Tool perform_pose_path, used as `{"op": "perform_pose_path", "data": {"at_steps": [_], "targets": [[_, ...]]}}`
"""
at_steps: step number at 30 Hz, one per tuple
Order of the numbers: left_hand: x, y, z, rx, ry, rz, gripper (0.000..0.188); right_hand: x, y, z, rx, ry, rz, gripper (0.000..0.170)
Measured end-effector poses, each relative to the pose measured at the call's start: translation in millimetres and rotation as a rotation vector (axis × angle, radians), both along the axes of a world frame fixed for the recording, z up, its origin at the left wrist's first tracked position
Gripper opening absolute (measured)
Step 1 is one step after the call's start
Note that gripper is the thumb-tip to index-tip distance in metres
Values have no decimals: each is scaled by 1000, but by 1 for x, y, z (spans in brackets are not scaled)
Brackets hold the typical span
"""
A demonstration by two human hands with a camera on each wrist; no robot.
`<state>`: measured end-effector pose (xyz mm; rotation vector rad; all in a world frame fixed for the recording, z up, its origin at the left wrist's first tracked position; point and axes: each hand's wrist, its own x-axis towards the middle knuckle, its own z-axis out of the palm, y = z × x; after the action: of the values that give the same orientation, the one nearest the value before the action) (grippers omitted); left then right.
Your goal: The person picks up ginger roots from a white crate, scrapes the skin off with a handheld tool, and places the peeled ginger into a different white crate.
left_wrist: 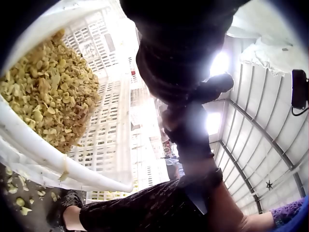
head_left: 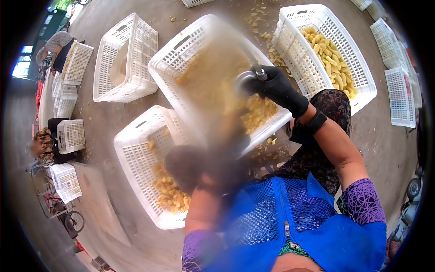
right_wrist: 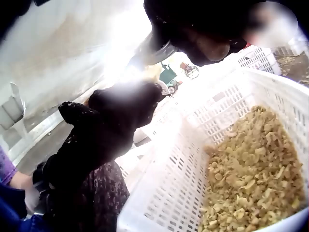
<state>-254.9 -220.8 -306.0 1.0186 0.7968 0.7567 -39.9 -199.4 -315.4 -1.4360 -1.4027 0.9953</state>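
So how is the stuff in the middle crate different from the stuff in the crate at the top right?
The bits in the middle crate look small and broken, while the yellow pieces in the top-right crate are longer and smoother. The bits look browner; the yellow pieces look brighter. The right hand is over the bits, but no hand is over the yellow pieces. Both lie heaped in white crates with holes.

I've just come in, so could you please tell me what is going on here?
The person's gloved right hand grips a shiny metal object over a white crate of pale yellow pieces. The left hand is nearby, but blur hides whether it holds anything. A second crate to the right contains longer yellow pieces.
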Motion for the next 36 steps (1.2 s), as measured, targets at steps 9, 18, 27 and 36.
{"op": "perform_pose_path", "data": {"at_steps": [9,18,27,36], "targets": [[12,-2,8,11,280,-31,34,-20,2,-2,56,-39,14,15],[-12,4,-36,378,543,-119,29,-9,2,-9,57,-85,-19,18],[2,0,-11,817,645,-159,27,-30,-1,17,-108,-90,35,10],[6,-2,10,1206,772,-48,22,-4,1,20,18,257,-317,15]]}}
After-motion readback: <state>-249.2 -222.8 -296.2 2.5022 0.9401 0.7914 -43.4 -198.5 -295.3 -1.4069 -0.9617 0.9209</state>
